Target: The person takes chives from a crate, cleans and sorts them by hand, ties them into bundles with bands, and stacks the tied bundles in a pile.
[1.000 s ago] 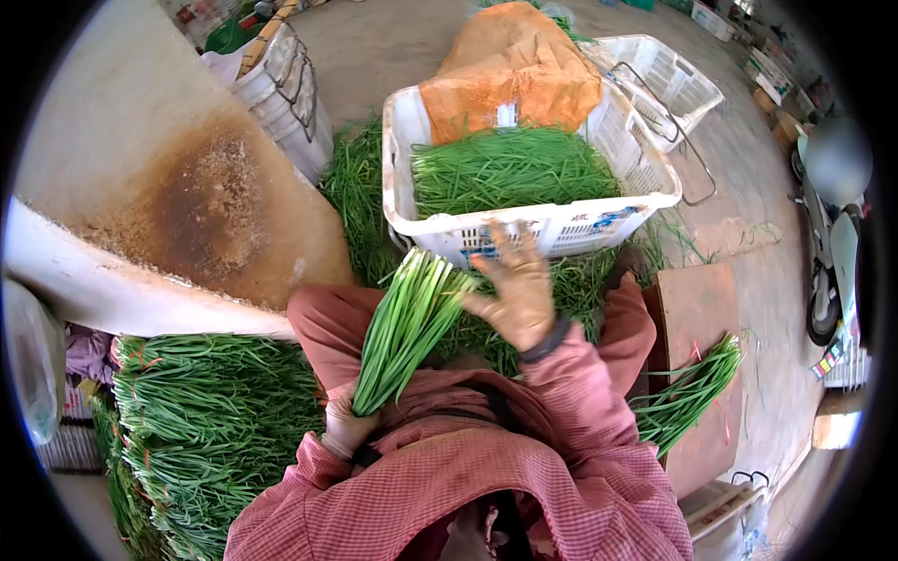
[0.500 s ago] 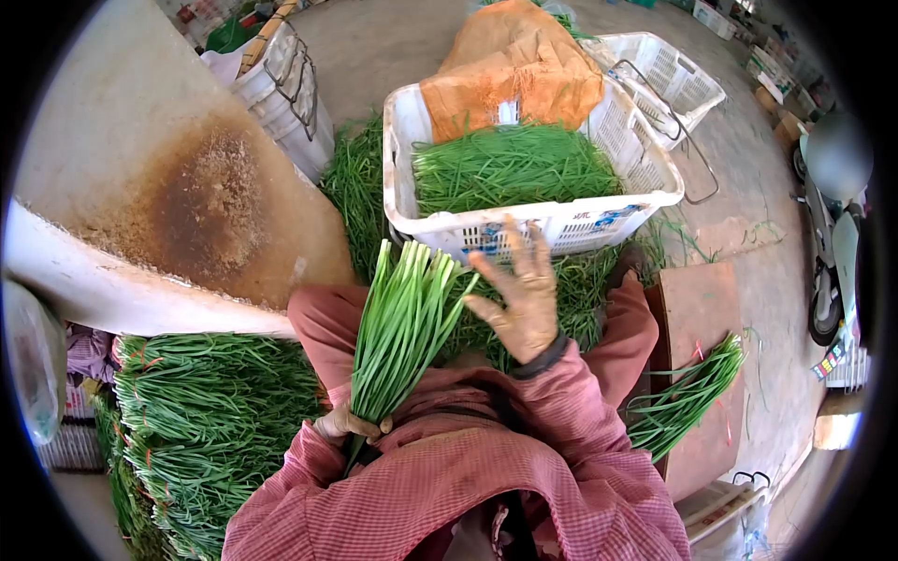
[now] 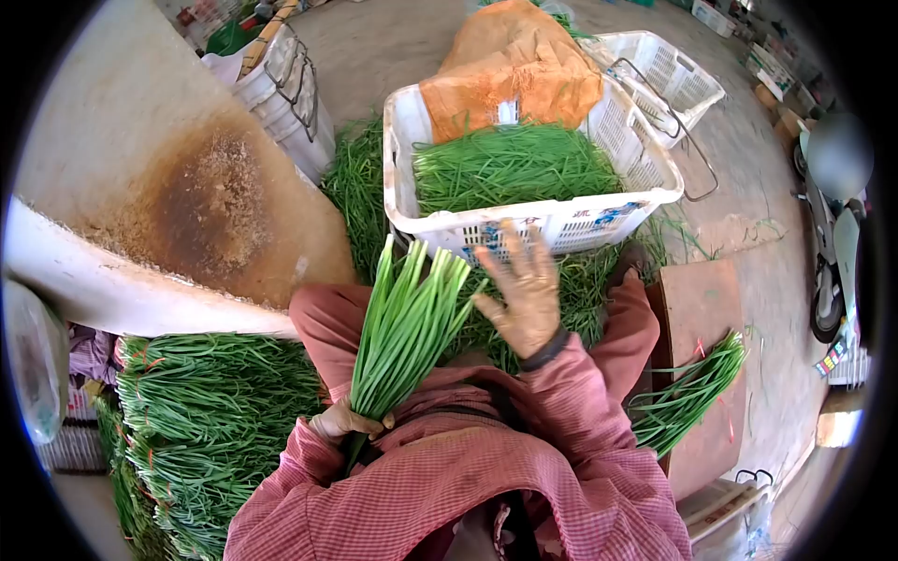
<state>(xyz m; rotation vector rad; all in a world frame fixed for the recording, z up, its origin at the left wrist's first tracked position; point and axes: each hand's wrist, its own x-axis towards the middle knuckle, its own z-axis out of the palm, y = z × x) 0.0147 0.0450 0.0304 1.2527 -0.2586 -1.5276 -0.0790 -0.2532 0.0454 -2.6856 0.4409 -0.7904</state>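
My left hand (image 3: 352, 421) is closed round the lower, leafy part of a bunch of garlic chives (image 3: 404, 327), whose pale cut ends point up and away from me. Just right of the bunch, my right hand (image 3: 524, 297) has its fingers spread and holds nothing. Beyond both hands stands a white plastic crate (image 3: 533, 229) with loose green chives (image 3: 514, 168) lying in it and an orange cloth (image 3: 514, 65) over its far side.
Tied bundles (image 3: 215, 430) are stacked at my left. A smaller tied bundle (image 3: 697, 393) lies on a brown board (image 3: 702, 299) at my right. A stained pale slab (image 3: 112, 168) juts in from the left. Another white crate (image 3: 655, 65) and a scooter (image 3: 828, 252) stand farther off.
The bunch's cut ends have shifted slightly and sit a little more separated. My right hand stays spread beside it, having moved very little.
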